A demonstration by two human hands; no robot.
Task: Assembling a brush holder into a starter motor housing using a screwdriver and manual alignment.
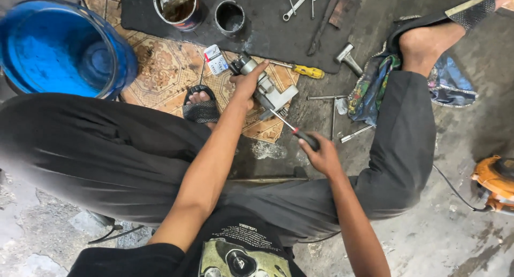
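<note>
My left hand [247,84] grips a grey metal engine part [267,90], a stubby cylinder joined to a blocky housing, held just above the tiled floor. My right hand [320,155] holds a screwdriver [293,128] with a dark red-and-black handle. Its thin shaft points up and left, and the tip touches the lower side of the metal part. Both arms reach forward between my knees, which are in black trousers.
A blue plastic tub [56,47] stands at the far left. On a dark mat [267,25] are two tins, spanners and a yellow-handled screwdriver [302,70]. A hammer [347,56], loose rods, a patterned rag [375,89] and an orange power tool [495,180] lie at the right.
</note>
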